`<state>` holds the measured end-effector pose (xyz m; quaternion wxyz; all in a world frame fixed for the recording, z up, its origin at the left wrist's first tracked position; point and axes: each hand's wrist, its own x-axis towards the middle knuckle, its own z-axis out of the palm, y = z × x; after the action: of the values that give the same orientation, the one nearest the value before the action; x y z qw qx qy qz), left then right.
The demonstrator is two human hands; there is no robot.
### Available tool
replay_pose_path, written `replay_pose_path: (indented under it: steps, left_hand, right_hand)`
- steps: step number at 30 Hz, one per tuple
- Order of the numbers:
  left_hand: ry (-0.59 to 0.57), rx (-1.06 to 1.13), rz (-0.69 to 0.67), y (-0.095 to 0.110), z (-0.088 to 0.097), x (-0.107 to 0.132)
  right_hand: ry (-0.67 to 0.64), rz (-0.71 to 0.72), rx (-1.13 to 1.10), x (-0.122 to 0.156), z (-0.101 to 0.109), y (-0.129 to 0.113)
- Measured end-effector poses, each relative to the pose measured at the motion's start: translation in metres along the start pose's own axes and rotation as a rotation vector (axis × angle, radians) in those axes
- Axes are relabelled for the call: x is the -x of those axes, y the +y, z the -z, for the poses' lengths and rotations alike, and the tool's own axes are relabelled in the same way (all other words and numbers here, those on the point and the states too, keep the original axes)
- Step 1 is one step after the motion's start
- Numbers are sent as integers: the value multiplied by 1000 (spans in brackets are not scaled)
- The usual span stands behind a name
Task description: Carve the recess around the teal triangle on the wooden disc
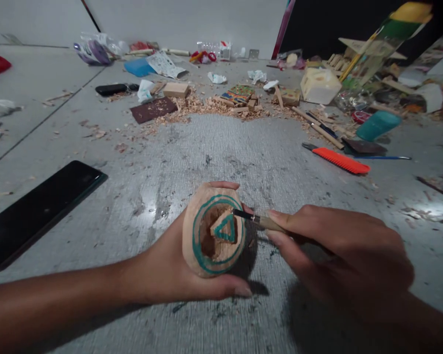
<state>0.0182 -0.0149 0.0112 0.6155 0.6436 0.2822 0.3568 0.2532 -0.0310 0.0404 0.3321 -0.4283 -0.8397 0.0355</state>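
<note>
My left hand (184, 275) is wrapped round a pale carved wooden piece (190, 241), thumb along its near side and fingers mostly hidden behind it. Green rings are drawn on its upturned face, and a hollow is cut around a raised part marked with a green triangle. Between thumb and fingers, my right hand (339, 250) grips a carving chisel (262, 221) by its wooden handle. The dark blade points left, with its tip at the hollow's upper right edge, close above the triangle.
A black phone (40, 211) lies at left. An orange-handled cutter (341, 160) is at right, near a teal object (378, 125). Wood shavings (192, 105), a brown sandpaper sheet (154, 109) and wood blocks (176, 90) lie farther back. A tall bottle (387, 44) leans at back right.
</note>
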Motion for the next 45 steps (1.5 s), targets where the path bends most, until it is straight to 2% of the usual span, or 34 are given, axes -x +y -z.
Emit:
replay_pose_path:
  steps: [5, 9, 11, 14, 18, 20, 23, 26, 30, 36, 39, 45]
  left_hand:
    - [13, 26, 47, 1, 0, 1]
    - [-79, 200, 124, 3, 1, 5]
    - [-42, 318, 177, 4, -1, 7]
    - [81, 378, 201, 5, -3, 10]
    - [-90, 304, 213, 2, 1, 11]
    - [-80, 314, 206, 1, 3, 11]
    - [-70, 329, 190, 1, 0, 7]
    - [-118, 360, 187, 3, -4, 3]
    - [-122, 327, 156, 5, -5, 0]
    - [-129, 294, 121, 3, -7, 3]
    - [-116, 316, 137, 1, -8, 3]
    - [-65, 423, 145, 0, -9, 3]
  right_hand:
    - [-10, -36, -217, -1, -5, -1]
    - [-50, -87, -249, -2, -6, -2]
    - [-64, -80, -251, -3, -5, -2]
    - [-56, -74, -245, -5, -2, -3]
    - [-79, -85, -281, -7, 4, -6]
    - [-116, -93, -308, -8, 9, -8]
    - [-164, -102, -238, -9, 14, -12]
    - [-158, -31, -124, -8, 17, -14]
    - [-150, 24, -17, -5, 20, -15]
    - [-184, 70, 57, -2, 24, -21]
    - [-166, 114, 89, 0, 20, -23]
    - [-149, 111, 29, 7, 6, -21]
